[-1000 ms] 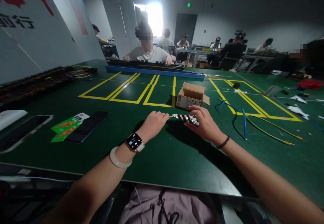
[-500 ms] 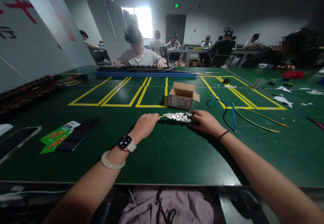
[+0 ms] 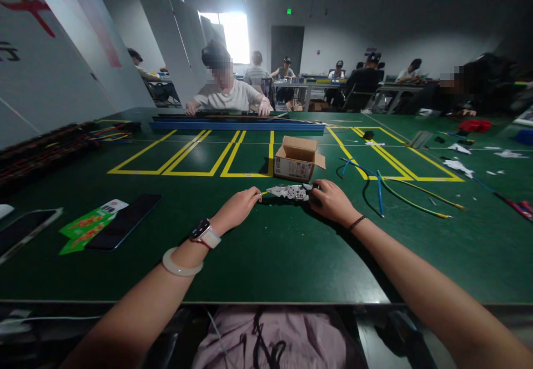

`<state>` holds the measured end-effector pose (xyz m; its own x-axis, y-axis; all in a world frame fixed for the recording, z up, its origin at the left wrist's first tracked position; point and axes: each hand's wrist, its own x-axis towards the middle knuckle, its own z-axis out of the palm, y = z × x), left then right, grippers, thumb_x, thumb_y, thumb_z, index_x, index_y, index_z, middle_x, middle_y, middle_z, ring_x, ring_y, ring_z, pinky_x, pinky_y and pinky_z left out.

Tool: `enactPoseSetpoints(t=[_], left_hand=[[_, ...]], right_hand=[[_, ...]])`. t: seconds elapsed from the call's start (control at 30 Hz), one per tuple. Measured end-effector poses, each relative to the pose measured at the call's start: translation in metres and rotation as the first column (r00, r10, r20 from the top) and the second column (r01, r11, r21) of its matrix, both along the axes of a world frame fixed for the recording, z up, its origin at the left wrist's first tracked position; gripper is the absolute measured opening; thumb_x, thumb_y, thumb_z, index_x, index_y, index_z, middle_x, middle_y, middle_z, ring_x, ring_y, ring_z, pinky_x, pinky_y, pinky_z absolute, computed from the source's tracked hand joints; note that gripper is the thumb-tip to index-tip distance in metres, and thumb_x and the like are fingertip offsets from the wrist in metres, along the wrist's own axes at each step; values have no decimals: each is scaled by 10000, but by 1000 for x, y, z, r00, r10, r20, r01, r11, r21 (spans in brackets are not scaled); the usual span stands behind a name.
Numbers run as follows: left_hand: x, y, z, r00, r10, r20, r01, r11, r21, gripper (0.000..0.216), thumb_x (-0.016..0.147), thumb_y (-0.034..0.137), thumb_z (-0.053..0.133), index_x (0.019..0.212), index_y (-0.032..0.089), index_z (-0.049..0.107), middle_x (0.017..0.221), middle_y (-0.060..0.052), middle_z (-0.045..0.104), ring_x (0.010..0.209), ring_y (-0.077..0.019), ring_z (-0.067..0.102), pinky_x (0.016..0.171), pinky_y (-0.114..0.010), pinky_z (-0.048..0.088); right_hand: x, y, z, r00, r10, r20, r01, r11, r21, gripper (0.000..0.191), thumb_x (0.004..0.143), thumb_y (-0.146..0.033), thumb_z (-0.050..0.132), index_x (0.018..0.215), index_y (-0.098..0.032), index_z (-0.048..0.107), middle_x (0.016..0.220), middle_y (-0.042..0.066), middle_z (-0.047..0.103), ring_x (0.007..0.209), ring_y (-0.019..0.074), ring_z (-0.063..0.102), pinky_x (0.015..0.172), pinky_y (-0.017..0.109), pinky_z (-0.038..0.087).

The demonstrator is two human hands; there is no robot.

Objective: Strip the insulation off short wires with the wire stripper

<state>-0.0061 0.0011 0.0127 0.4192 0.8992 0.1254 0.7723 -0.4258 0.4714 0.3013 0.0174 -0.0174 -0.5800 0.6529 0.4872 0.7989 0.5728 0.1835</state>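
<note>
Wire strippers with a pale metal head and dark handles lie level above the green table, jaws pointing left. My right hand is closed around their handles, which it mostly hides. Between its fingertips my left hand pinches a short yellow wire. The wire's right end meets the tip of the strippers' jaws; whether the jaws grip it is too small to tell. Just behind the tool stands an open cardboard box.
Blue and green-yellow cables lie to the right. A dark phone and a green packet are at left. Across the table, a person sits behind a long blue trunking. Scraps of white paper lie far right.
The view has shifted slightly, moving the scene a little left. My left wrist has turned a bit, the watch face now tilting away. Both hands keep hold of the wire and the strippers.
</note>
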Motion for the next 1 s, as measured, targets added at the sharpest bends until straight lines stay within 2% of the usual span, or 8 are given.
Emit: enactPoseSetpoints(t=[0.13,0.27,0.47,0.57,0.7,1.0], left_hand=[[1,-2,3,1000,14,25,-14,1000,-15,293,997,348,325,1012,176,561,903,-64,663,800,-213,639,650,-286,428],[1,-2,0,998,-8,-58,8,1000,-10,282,1006,329,313,997,178,551,860,-50,651,745,-199,630,605,-271,406],[1,-2,-3,984,-5,-177,22,996,92,266,1013,319,308,1036,173,530,886,-61,647,752,-196,627,621,-275,413],[1,-2,-2,987,6,-161,10,995,95,265,1013,314,313,1051,165,529,896,-67,649,746,-195,627,612,-273,420],[1,-2,-3,987,-10,-160,23,996,82,270,1014,311,312,1049,160,533,890,-68,650,736,-195,627,605,-275,423],[3,-4,-3,995,-42,-88,53,990,134,277,1009,304,319,991,154,551,906,-77,640,793,-203,616,653,-300,441]], right_hand=[[-6,0,-2,999,-52,-7,52,998,19,177,784,-258,589,911,-143,633,1097,168,575,962,259,518,877,399,442],[-6,0,-1,1000,-14,28,13,1000,18,195,771,-234,582,937,-140,620,1152,166,559,1017,265,491,940,408,400],[-2,-2,0,997,-2,72,1,1000,13,244,785,-316,605,964,-153,640,1075,151,575,922,245,508,833,373,419],[-4,-2,-1,996,0,88,-4,999,42,219,820,-330,586,928,-151,652,1013,146,590,876,232,520,817,365,425],[-5,-1,-2,997,15,73,-20,997,69,168,822,-254,572,909,-129,644,1121,172,591,980,253,534,887,374,430],[-3,0,-2,998,41,40,-42,999,15,164,805,-217,545,914,-132,632,1165,180,615,1028,273,584,899,408,479]])
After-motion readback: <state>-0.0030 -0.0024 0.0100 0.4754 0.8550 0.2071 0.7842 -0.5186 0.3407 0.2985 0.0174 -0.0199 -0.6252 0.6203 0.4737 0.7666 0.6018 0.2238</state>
